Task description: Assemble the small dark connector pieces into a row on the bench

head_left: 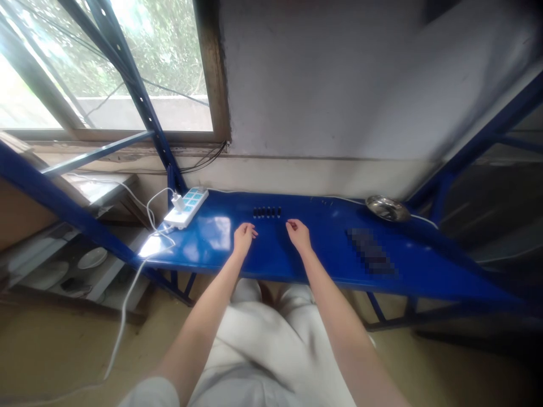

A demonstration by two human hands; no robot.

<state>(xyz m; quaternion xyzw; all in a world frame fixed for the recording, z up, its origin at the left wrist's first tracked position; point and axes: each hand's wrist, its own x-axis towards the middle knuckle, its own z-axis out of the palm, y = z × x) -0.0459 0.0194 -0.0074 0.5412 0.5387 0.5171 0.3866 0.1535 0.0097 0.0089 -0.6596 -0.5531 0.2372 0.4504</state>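
Several small black pieces (267, 212) stand in a row on the blue table (331, 249), near its middle. My left hand (244, 237) is just in front of the row's left end, fingers bent, the thumb and fingertips close together; whether something small is between them is too small to tell. To the right of the row, my right hand (297, 233) has its fingers curled and the fingertips pressed together; anything in them is hidden. Neither hand touches the row.
A white power strip (187, 208) with a plug and cable lies at the table's left end. A shiny metal dish (387, 208) sits at the back right, a blurred dark object (371, 250) in front of it. Blue frame posts rise at both sides.
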